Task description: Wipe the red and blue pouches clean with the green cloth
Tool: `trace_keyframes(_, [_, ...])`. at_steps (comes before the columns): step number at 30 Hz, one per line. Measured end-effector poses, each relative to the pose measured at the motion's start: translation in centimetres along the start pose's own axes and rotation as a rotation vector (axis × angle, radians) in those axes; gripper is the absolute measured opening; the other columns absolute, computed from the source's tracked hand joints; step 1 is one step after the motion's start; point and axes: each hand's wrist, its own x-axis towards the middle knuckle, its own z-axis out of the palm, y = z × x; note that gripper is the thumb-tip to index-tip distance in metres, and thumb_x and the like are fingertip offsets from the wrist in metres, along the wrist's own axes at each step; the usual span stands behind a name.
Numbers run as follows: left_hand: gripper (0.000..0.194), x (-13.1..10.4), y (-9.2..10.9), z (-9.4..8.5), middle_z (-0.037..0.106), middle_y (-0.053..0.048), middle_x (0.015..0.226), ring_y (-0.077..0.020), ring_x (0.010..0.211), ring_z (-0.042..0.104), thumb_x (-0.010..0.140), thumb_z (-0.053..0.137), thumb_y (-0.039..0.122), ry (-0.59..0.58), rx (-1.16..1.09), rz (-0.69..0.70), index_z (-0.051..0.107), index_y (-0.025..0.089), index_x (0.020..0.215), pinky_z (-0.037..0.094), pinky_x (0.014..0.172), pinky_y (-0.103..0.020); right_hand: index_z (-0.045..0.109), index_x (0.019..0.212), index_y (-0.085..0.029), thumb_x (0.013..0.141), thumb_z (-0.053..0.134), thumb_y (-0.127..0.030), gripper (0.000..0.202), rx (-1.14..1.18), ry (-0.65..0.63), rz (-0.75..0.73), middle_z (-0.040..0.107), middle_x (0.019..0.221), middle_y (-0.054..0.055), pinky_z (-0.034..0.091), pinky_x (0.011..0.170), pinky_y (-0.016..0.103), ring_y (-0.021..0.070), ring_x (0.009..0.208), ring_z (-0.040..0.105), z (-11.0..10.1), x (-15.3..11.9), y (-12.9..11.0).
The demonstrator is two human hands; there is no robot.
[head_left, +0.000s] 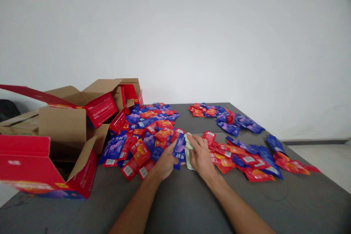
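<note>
A small blue snack packet [179, 150] with white lettering is pinched in my left hand [165, 162], held up near the middle of the table. Just right of it, my right hand [201, 153] is closed on a pale crumpled cloth [189, 151], whose edge meets the packet's right side. A large heap of red and blue packets [141, 151] spreads to the left of my left hand. Beyond my right hand lies another spread of red and blue packets [249, 161]. The fingertips of my right hand are partly hidden by the cloth.
Open red cardboard boxes [68, 168] with raised brown flaps crowd the left side of the dark grey table [189, 201]. A further pile of packets [204, 110] lies at the back right, with blue ones [248, 123] beside it. A white wall [192, 36] stands behind the table.
</note>
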Motion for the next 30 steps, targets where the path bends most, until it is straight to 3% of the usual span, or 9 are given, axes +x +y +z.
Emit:
trace_keyframes(4, [0.096,0.0,-0.2,-0.2,0.066,-0.006,0.12,-0.0226,0.106,0.06,0.05,0.051,-0.006,-0.003,0.092,0.04,0.053,0.028,0.139,0.048,0.083,-0.03,0.053,0.141,-0.025,0.081,0.046,-0.001,0.065,-0.154,-0.093,0.015,0.055,0.134,0.01,0.047,0.093,0.043,0.0266,0.109,0.05,-0.7,0.1,-1.5])
trace_keyframes(9, [0.095,0.2,-0.7,-0.6,0.064,-0.005,0.125,-0.0223,0.113,0.057,0.05,0.05,-0.007,-0.008,0.141,0.121,0.055,0.028,0.138,0.045,0.088,-0.028,0.049,0.143,-0.029,0.078,0.049,0.001,0.072,-0.169,-0.215,-0.068,0.054,0.14,0.006,0.044,0.089,0.04,0.026,0.106,0.048,-0.9,0.0,-2.9])
trace_keyframes(13, [0.088,0.1,-0.2,-0.8,0.067,-0.006,0.117,-0.0227,0.107,0.06,0.05,0.052,-0.006,-0.017,0.066,0.139,0.059,0.026,0.132,0.047,0.085,-0.028,0.049,0.142,-0.033,0.073,0.05,0.004,0.079,-0.084,-0.323,-0.156,0.057,0.135,0.003,0.043,0.089,0.038,0.0253,0.105,0.049,-0.7,-0.1,-3.6])
trace_keyframes(18, [0.093,0.0,0.8,-0.7,0.069,-0.005,0.112,-0.0205,0.098,0.064,0.047,0.053,-0.005,-0.004,-0.073,0.135,0.055,0.027,0.135,0.048,0.081,-0.026,0.055,0.136,-0.033,0.067,0.052,0.003,0.078,0.0,-0.421,-0.215,0.061,0.128,0.002,0.044,0.089,0.038,0.0251,0.104,0.049,-0.4,-0.3,-3.9])
trace_keyframes(22, [0.073,0.5,0.8,-0.7,0.072,-0.006,0.105,-0.0199,0.093,0.067,0.055,0.064,0.0,0.109,-0.113,0.148,0.063,0.022,0.125,0.049,0.082,-0.028,0.051,0.14,-0.03,0.068,0.049,0.005,0.08,0.034,-0.33,-0.154,0.057,0.134,0.004,0.045,0.092,0.039,0.0251,0.11,0.048,-0.3,-0.4,-3.3])
trace_keyframes(25, [0.046,1.1,0.5,-1.0,0.074,-0.007,0.097,-0.0184,0.083,0.068,0.069,0.074,0.02,0.34,-0.121,0.102,0.068,0.017,0.114,0.051,0.078,-0.029,0.049,0.142,-0.026,0.071,0.046,0.005,0.077,0.04,-0.213,-0.068,0.054,0.136,0.007,0.045,0.097,0.042,0.026,0.114,0.047,-0.3,-0.2,-2.4])
trace_keyframes(27, [0.043,1.4,0.3,-1.2,0.074,-0.006,0.093,-0.017,0.077,0.068,0.071,0.077,0.03,0.471,-0.086,0.058,0.068,0.016,0.111,0.051,0.072,-0.028,0.05,0.141,-0.025,0.073,0.046,0.004,0.074,0.036,-0.152,-0.018,0.054,0.135,0.009,0.045,0.098,0.045,0.0266,0.115,0.047,-0.4,-0.1,-1.7])
trace_keyframes(30, [0.041,1.5,0.3,-1.3,0.073,-0.005,0.086,-0.0142,0.067,0.065,0.07,0.078,0.03,0.486,-0.015,0.04,0.069,0.015,0.106,0.048,0.061,-0.024,0.051,0.14,-0.024,0.075,0.046,0.003,0.071,0.057,-0.099,-0.002,0.055,0.132,0.01,0.045,0.1,0.047,0.0272,0.117,0.048,-0.3,0.0,-1.0])
